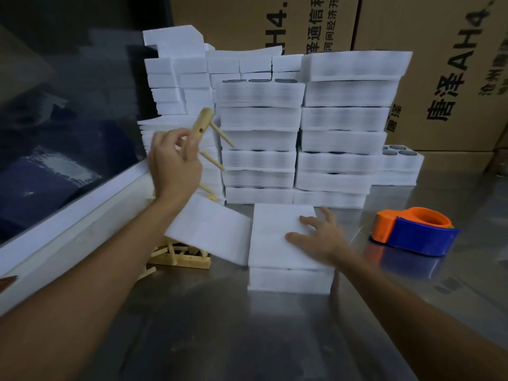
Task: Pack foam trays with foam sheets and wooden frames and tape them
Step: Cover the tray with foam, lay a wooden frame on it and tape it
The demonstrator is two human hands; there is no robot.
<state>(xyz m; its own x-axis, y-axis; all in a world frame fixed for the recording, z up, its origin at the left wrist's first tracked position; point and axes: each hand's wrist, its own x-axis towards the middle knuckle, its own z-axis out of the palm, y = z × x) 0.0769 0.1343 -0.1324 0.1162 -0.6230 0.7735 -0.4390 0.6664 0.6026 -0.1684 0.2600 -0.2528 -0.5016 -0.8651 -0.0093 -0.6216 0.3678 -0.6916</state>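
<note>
Left hand [173,163] holds a wooden frame [204,125] aloft in curled fingers; right hand [320,236] rests flat, fingers spread, on the foam sheet [275,232] covering a foam tray [288,280]

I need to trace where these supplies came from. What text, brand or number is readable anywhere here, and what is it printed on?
"唐泽AH4." in large black print, turned sideways, on the right cardboard box.
"AH4." and "通信", also sideways, on the left cardboard box; the rest is cut off.
The smaller lines of characters on both boxes are too blurred to read.
No text shows on the tape dispenser or the foam trays.
</note>
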